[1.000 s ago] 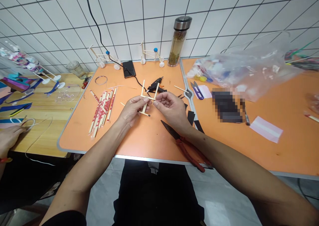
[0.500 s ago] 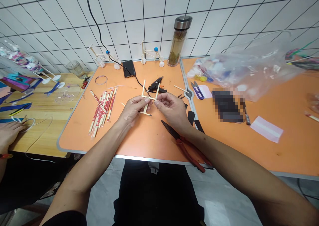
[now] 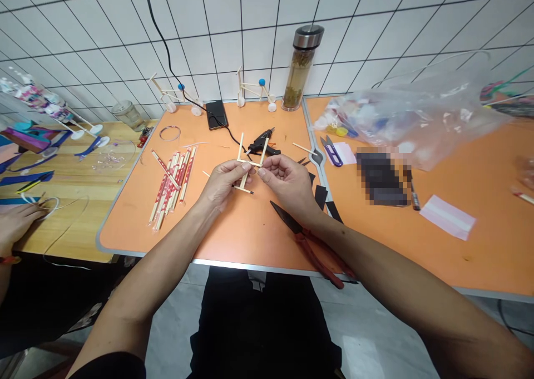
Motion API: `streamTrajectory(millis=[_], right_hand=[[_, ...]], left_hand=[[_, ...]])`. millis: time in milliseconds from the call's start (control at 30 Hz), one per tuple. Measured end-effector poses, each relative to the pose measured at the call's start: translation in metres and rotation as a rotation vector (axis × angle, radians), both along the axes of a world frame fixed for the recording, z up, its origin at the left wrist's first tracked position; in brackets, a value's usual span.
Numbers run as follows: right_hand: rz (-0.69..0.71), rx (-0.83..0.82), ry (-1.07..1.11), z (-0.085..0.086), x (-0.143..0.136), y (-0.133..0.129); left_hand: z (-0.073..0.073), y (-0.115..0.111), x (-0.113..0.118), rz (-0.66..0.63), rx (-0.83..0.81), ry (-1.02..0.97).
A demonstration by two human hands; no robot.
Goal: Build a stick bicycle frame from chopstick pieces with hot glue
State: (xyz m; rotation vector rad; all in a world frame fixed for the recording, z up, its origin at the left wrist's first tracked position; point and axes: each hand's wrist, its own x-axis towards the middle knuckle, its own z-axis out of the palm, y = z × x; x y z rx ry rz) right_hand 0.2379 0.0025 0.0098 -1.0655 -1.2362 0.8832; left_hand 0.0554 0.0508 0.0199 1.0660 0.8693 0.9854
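Note:
Between my hands is a small frame of wooden sticks [image 3: 250,163], with two prongs pointing up and a crossbar with dark ends at the bottom. My left hand [image 3: 227,184] pinches its left side between thumb and fingers. My right hand [image 3: 287,184] is closed on the right corner of the same frame, thumb and forefinger together. Just behind lies a black hot glue gun [image 3: 263,144] with a cable. Red-handled pliers [image 3: 306,242] lie under my right wrist. Wrapped chopsticks [image 3: 173,187] are piled to the left.
Against the tiled wall stand two stick models with blue balls [image 3: 256,87], a black phone [image 3: 216,115] and a tea bottle [image 3: 302,67]. To the right are blue thread snips [image 3: 331,151] and a plastic bag [image 3: 409,117]. Another person's hand [image 3: 19,223] rests at far left.
Almost nothing differs. Both hands keep their hold on the stick frame, and the whole view has shifted very slightly.

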Motion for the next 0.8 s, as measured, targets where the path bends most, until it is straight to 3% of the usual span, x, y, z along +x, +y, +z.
streamTrajectory(millis=[300, 500, 667, 800], right_hand=[[0.021, -0.042, -0.026, -0.001, -0.001, 0.004], [0.029, -0.082, -0.073, 0.005, 0.013, 0.011], [0.047, -0.16, -0.228, 0.022, 0.038, 0.011], [-0.034, -0.188, -0.501, 0.04, 0.086, -0.011]], left_hand=[[0.008, 0.0, -0.001, 0.047, -0.014, 0.0], [0.013, 0.0, -0.003, 0.071, -0.019, 0.011], [0.014, 0.002, -0.002, 0.099, -0.046, 0.019], [0.019, 0.0, -0.001, 0.111, -0.056, 0.012]])
